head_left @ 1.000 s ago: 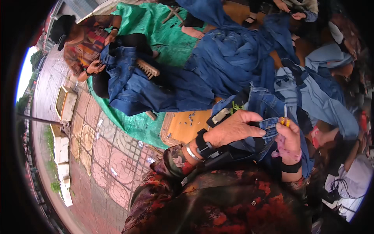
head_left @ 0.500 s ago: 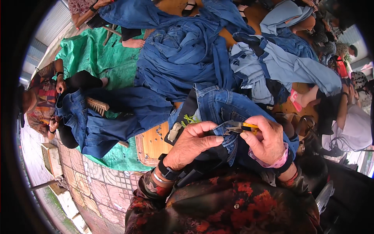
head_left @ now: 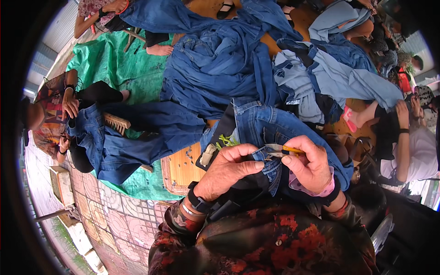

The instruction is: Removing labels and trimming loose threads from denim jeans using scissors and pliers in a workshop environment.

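Blue denim jeans (head_left: 259, 120) lie over my lap, bunched up near my hands. My left hand (head_left: 233, 168) pinches a folded edge of the denim between thumb and forefinger. In my right hand (head_left: 312, 166) is a pair of small thread snips (head_left: 293, 150) with a yellow handle. Their metal blades point left and lie at the denim edge, close to my left fingertips. Whether a thread sits between the blades is too small to tell. A green leafy sprig (head_left: 227, 140) and a pale block-like piece (head_left: 208, 155) rest on dark cloth beyond my left hand.
A big heap of blue jeans (head_left: 213, 68) lies ahead, with light blue jeans (head_left: 330, 73) to its right. A green tarp (head_left: 110, 68) and a wooden board (head_left: 178, 169) show on the left. Co-workers sit around; one at left holds jeans (head_left: 91, 133) beside a wooden stool (head_left: 117, 123).
The snips have shifted slightly at the denim edge, and their blades look a little further apart. My left hand keeps its pinch. The left co-worker's upper hand has moved on the jeans.
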{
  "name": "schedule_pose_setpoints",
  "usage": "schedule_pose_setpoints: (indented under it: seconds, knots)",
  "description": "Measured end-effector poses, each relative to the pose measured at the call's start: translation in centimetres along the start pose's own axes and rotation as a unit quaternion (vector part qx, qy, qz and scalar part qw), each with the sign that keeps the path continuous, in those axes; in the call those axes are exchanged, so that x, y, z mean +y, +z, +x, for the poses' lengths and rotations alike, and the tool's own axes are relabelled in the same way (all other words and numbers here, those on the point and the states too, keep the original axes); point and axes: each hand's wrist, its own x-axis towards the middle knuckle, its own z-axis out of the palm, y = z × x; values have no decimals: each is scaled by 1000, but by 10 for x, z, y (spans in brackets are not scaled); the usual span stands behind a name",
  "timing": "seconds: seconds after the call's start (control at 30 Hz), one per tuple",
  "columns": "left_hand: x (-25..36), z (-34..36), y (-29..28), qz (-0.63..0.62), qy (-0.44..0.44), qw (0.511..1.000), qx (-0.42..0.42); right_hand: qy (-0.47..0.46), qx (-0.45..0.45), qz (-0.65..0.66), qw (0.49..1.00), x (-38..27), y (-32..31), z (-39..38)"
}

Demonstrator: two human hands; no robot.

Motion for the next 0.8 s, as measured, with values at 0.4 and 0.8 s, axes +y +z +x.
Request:
schedule_pose_setpoints:
  seconds: [0.4, 0.8]
  knots:
    - [-3, -2, -4, -3, -22, 1000, 16, -16, -46, -54, 997, 2, -9, -11]
    - [-5, -4, -6, -4, -10, 1000, 14, -71, -69, -77, 992, -2, -7, -2]
